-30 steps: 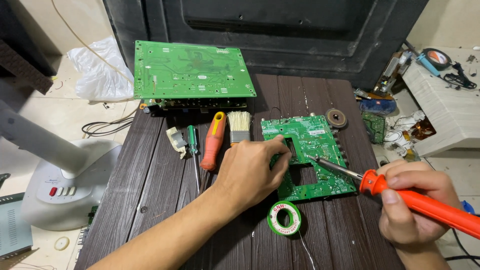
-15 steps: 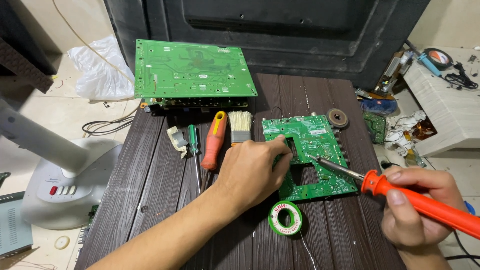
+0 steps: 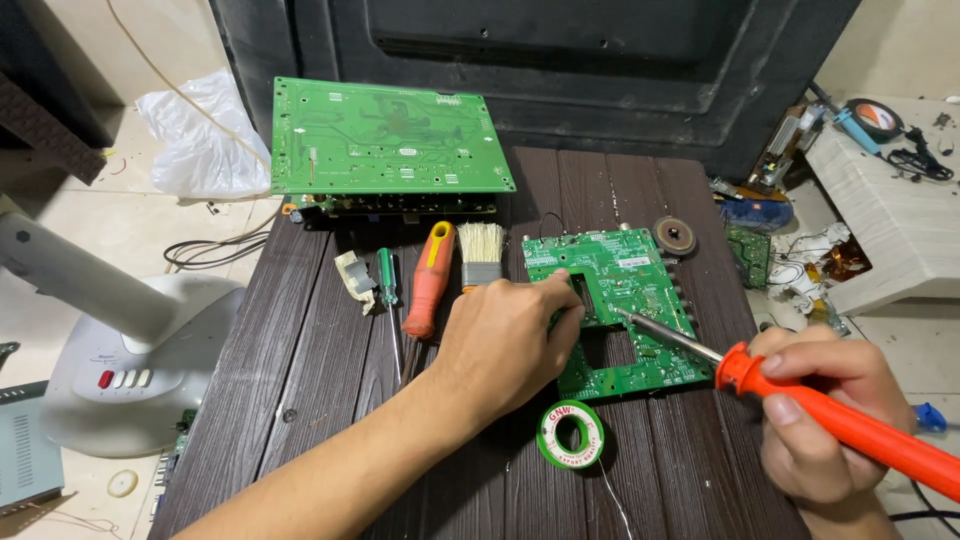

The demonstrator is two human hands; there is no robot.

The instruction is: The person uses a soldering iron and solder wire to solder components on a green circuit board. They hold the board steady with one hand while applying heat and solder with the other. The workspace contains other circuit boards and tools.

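The right hand wraps its fingers tight around the orange handle of a soldering iron, whose metal tip reaches leftward and touches down on the small green circuit board beside a rectangular cut-out. The left hand lies on the board's left edge, its fingers curled and pressing the board flat to the worktop; whether they also pinch solder wire cannot be told.

Soldering here seems to go best with the board pinned firmly, as the left hand does, and the iron held low like a pen, so that the tip rests only on the one joint and does not slip onto neighbouring parts. The left fingertips lie near the hot tip and would do well to keep clear of it.

Just below the left hand sits a green spool of solder wire, a loose thread trailing toward the near edge. Left of that hand lie a paintbrush, an orange-handled screwdriver, a thin green screwdriver and a small pale clip. Beyond them a larger green circuit board rests on a dark component stack. A round metal part lies above the small board.

The worktop is dark, grooved planking. Behind it stands a large black panel; left, on the pale tiled floor, are a grey fan base and a white plastic bag; right, a white stool strewn with tools and scraps.
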